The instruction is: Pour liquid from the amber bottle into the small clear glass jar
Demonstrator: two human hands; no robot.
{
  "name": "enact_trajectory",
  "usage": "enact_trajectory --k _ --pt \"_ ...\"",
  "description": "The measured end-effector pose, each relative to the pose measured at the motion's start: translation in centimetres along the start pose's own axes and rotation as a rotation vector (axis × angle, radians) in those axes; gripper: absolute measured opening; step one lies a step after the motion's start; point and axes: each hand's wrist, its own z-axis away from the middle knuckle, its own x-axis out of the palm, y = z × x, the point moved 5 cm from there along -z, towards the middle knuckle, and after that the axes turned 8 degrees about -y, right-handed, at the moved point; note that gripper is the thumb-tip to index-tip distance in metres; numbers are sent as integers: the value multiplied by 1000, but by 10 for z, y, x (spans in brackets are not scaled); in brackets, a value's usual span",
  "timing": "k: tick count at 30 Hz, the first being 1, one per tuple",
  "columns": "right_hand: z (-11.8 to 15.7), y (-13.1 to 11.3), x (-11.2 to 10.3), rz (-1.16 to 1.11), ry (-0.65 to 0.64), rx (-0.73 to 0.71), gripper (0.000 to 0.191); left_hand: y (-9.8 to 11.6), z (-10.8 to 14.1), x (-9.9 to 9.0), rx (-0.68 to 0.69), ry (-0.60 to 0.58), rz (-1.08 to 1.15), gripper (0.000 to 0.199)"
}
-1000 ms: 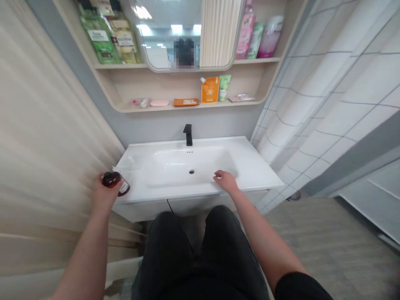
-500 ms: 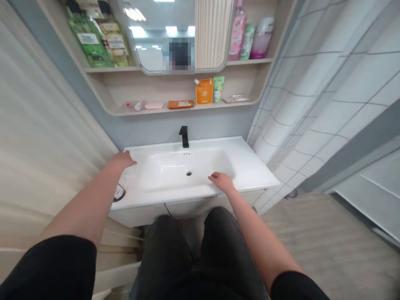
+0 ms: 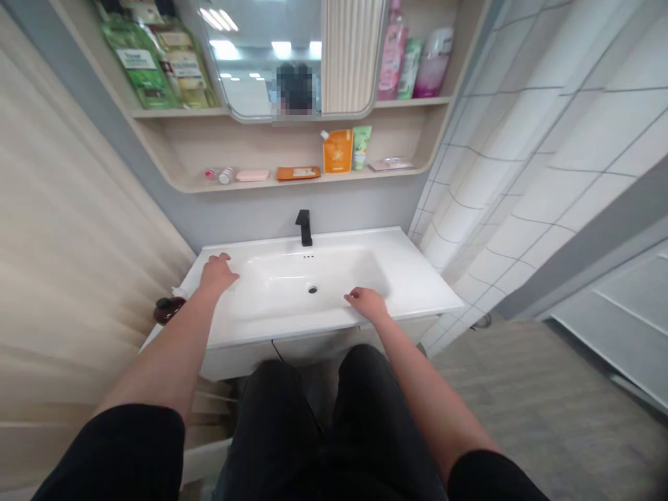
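My left hand [image 3: 218, 273] is over the left end of the white washbasin counter [image 3: 422, 278], fingers apart, with nothing visible in it. Whether it touches the surface I cannot tell. Beside my left forearm is a dark brown bottle [image 3: 171, 309] with a black top, partly hidden by the arm. A small whitish item [image 3: 178, 292] shows just behind it. My right hand [image 3: 368, 304] is at the front right rim of the basin [image 3: 292, 292], its fingers loosely curled in and nothing visible in them. A black faucet [image 3: 305, 228] stands behind the basin.
Above, a shelf [image 3: 245, 185] holds an orange pouch [image 3: 338, 152], a green tube [image 3: 361, 147], an orange pack [image 3: 298, 173], a pink case [image 3: 252, 175] and small bottles [image 3: 225, 175]. Curtains hang on both sides, beige [image 3: 78, 243] left and checked white [image 3: 522, 174] right.
My left hand has moved right, toward the basin, and its fingers are more spread. The bottle's top now shows left of my forearm. My right hand stays put, and the view has shifted slightly.
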Motion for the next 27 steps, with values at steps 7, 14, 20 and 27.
enact_trajectory --k 7,14,20,27 --pt "-1 1 -2 -118 10 -59 36 61 77 86 114 21 480 79" --pt "-18 -25 13 -515 -46 -363 79 110 116 159 184 -96 833 82" --pt "-33 -80 48 -829 -268 -519 118 121 111 184 275 -250 1140 90" --pt "-38 -75 62 -873 -263 -533 96 120 113 188 272 -411 1206 87"
